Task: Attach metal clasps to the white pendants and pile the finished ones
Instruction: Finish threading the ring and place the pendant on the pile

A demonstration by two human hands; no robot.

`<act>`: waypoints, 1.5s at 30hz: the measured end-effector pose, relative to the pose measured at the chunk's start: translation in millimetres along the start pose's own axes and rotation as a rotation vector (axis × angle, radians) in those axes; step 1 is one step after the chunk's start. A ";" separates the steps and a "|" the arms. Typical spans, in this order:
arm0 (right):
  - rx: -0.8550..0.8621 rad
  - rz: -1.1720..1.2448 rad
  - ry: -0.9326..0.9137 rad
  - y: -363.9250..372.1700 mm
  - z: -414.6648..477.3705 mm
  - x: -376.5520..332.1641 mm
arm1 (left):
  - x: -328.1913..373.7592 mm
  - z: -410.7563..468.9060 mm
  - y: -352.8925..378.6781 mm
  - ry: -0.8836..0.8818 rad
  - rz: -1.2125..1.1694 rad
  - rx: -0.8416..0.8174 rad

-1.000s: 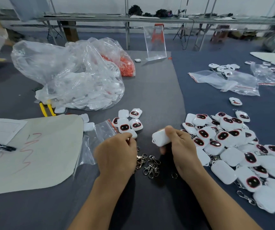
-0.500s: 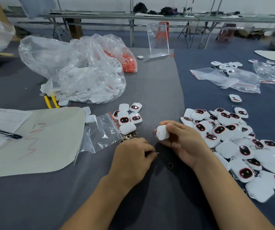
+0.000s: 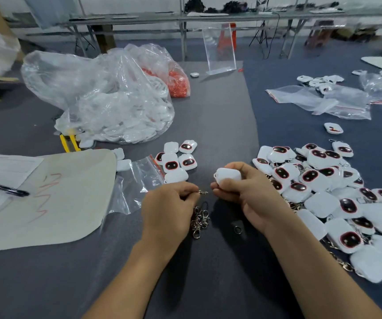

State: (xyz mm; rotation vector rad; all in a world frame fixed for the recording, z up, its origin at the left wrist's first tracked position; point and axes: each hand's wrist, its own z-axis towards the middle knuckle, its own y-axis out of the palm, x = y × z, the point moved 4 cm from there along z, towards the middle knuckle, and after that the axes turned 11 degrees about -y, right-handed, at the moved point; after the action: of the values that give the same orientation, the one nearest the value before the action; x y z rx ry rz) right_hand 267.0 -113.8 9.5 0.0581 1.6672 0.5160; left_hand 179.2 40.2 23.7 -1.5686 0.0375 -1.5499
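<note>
The light is bright and soft and comes from above, so the left hand (image 3: pixel 169 208) and right hand (image 3: pixel 250 196) drop soft dark shadows on the grey table (image 3: pixel 220 111), the clear bag (image 3: pixel 98 93) shines white, and the far corners look blurry and bent.

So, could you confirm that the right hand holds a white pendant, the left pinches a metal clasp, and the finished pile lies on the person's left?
Not quite: the head view shows the finished pile on the person's right, beside the right hand; the rest stands.
</note>
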 end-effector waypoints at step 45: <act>-0.109 -0.881 -0.672 27.5 -23.9 -21.1 | 11.0 -0.8 -6.8 0.066 -0.211 0.043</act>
State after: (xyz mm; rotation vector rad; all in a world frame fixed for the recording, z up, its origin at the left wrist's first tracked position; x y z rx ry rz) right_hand 240.9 -103.2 40.8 -0.5123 0.8674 -0.0970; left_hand 177.1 37.4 36.2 -1.5263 -0.1270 -1.7544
